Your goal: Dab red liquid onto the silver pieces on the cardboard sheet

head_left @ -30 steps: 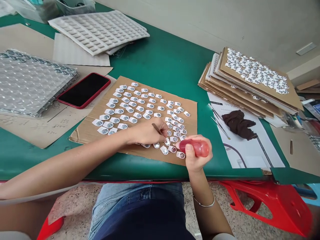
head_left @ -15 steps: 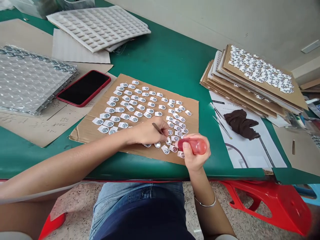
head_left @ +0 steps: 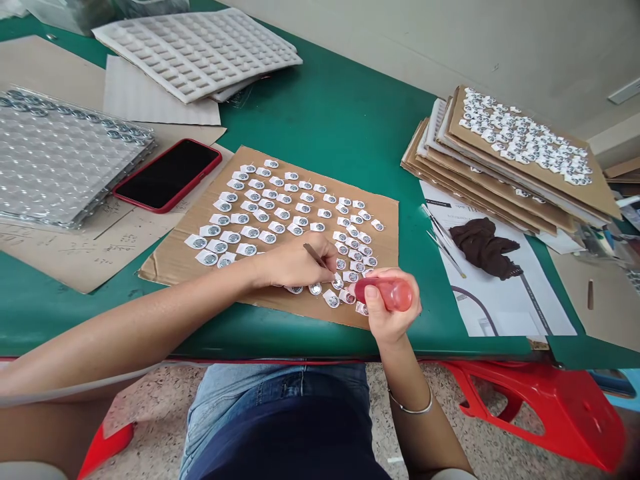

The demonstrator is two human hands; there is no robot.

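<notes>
My left hand (head_left: 300, 261) rests over the cardboard sheet (head_left: 170, 263), its fingers pinched around slim dark tweezers (head_left: 314, 254). The tips of the tweezers are hidden by the fingers, close to a small round metallic piece (head_left: 337, 281) on a white tab. Wrapped in my right hand (head_left: 395, 313) is a squeeze bottle (head_left: 387, 293) with red liquid, tilted so its narrow end points left at the pieces near the sheet's front edge. Rows of similar silvery pieces (head_left: 247, 249) on white tabs cover much of the sheet.
On the left lie a red-cased phone (head_left: 173, 175) and a clear bubbled tray (head_left: 65, 160). White foam trays (head_left: 200, 50) sit behind. To the right are stacked cardboard sheets (head_left: 525, 183), a dark cloth (head_left: 485, 247), and metal tweezers (head_left: 445, 240) on paper. A red stool (head_left: 565, 413) stands below.
The camera view has shifted very slightly. Both hands keep their grips in nearly the same places, and the bottle's narrow end has drawn back a touch to the right.
</notes>
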